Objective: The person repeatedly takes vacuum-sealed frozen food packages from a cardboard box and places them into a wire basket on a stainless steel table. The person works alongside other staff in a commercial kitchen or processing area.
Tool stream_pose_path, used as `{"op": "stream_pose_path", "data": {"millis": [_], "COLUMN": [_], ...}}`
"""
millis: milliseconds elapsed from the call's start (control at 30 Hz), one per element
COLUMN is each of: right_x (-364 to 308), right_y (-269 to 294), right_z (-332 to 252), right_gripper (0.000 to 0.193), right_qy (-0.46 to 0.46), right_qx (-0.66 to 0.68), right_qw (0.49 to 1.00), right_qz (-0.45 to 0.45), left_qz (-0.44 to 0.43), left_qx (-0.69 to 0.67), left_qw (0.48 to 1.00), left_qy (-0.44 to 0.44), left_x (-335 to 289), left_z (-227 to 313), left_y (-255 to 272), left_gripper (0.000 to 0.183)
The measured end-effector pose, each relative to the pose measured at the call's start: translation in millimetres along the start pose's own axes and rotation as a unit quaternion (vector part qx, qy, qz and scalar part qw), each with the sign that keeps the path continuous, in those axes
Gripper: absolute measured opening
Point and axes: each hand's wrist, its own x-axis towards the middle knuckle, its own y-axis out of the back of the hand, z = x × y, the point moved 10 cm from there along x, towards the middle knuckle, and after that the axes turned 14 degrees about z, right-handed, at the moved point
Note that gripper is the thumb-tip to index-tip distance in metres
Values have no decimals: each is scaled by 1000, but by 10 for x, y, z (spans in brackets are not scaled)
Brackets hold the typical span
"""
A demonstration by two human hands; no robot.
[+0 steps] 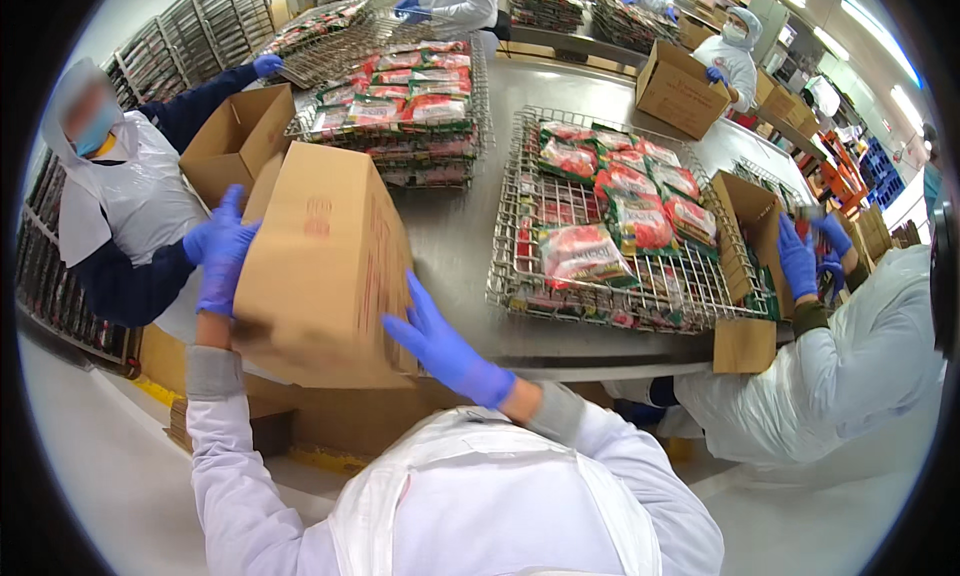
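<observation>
A brown cardboard box (320,246) stands tilted in front of me at the near edge of the metal table, slightly blurred. My left hand (228,256), in a blue glove, lies against its left side with the fingers pointing up. Against the lower right side rests my right hand (450,346), also blue-gloved, fingers stretched out and thumb apart. Between them the two hands hold the box. Its far side and whatever is inside are hidden from me.
Wire racks (590,216) of red-and-green packets stand on the metal table (460,216), with more stacked racks (400,116) behind the box. A co-worker on the left is beside an open box (240,141). Another on the right handles an open box (745,226).
</observation>
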Motion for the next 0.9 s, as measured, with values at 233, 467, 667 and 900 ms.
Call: {"op": "stream_pose_path", "data": {"millis": [233, 467, 667, 900], "right_x": [838, 718, 379, 922], "right_y": [-82, 502, 472, 550], "right_z": [-187, -851, -1338, -207], "right_gripper": [97, 61, 65, 68], "right_qy": [35, 225, 343, 150], "right_qx": [-111, -49, -293, -359], "right_qw": [993, 972, 878, 912], "right_qz": [16, 48, 158, 127], "left_qz": [-128, 11, 115, -142], "left_qx": [-274, -397, -401, -112], "left_qw": [943, 913, 902, 965], "left_qy": [142, 93, 114, -191], "left_x": [-433, -904, -784, -1242], "left_z": [-195, -312, 358, 1823], "left_y": [-206, 312, 802, -709], "left_gripper": [45, 39, 35, 32]}}
